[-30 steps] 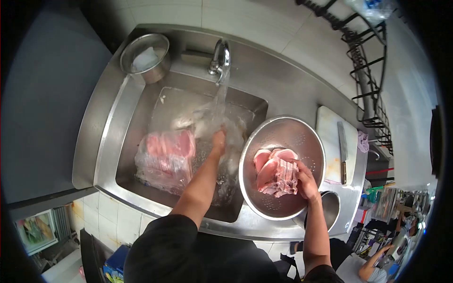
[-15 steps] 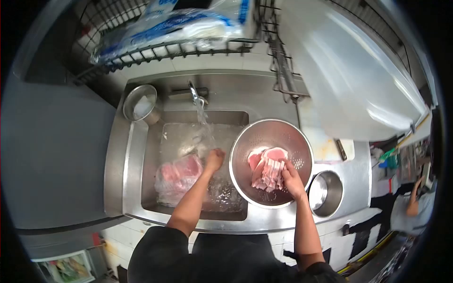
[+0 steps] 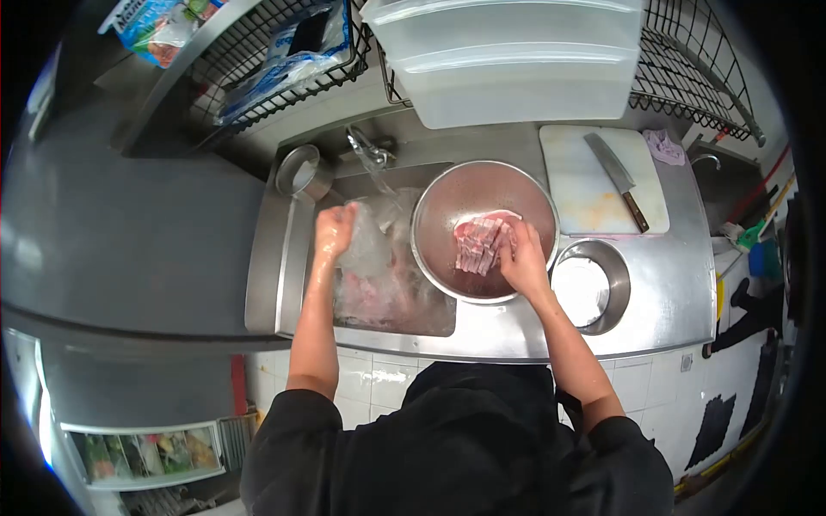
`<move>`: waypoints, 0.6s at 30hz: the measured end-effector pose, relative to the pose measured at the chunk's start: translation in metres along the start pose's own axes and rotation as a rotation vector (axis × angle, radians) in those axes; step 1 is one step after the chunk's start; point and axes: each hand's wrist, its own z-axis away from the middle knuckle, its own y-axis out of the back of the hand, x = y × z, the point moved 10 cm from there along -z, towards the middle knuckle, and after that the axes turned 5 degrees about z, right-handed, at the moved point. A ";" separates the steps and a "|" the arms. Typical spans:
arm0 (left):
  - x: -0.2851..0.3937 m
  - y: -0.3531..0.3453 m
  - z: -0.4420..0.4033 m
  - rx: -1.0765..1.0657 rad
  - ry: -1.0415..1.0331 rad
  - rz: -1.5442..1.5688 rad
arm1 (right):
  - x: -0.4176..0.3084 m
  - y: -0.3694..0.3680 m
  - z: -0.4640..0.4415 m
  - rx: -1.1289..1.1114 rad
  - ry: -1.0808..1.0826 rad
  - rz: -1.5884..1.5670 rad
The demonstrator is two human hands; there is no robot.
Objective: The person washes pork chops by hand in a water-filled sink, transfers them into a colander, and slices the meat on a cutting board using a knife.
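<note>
My left hand (image 3: 335,230) is closed on a clear plastic bag (image 3: 366,248), lifted over the left part of the steel sink (image 3: 294,297). Below it, pink meat (image 3: 366,297) lies blurred in the sink's water. Water runs from the faucet (image 3: 368,153) beside the bag. Inside the steel colander (image 3: 447,191), which rests over the sink's right edge, is a bundle of sliced raw meat (image 3: 478,245). My right hand (image 3: 527,258) has its fingers curled on the right side of those slices; its fingertips are partly hidden.
Right of the colander stands a steel pot (image 3: 592,284). Behind it, a knife (image 3: 621,181) lies on a white cutting board (image 3: 572,185). A small steel container (image 3: 304,174) sits at the sink's back left corner. Plastic bins (image 3: 516,82) and wire racks (image 3: 688,73) hang overhead.
My left hand has moved left and away from me, raising the plastic bag from the sink. The right hand stays at the meat in the colander. The camera view has shifted.
</note>
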 end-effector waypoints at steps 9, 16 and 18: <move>0.003 0.089 0.031 0.235 0.323 0.850 | -0.091 -0.131 0.047 -0.623 0.104 -0.570; -0.026 0.061 0.031 -0.016 0.374 1.214 | -0.093 -0.267 0.024 -0.665 -0.690 -1.178; -0.062 0.038 0.028 -0.099 0.396 1.262 | -0.086 -0.311 0.007 -0.623 -0.630 -1.250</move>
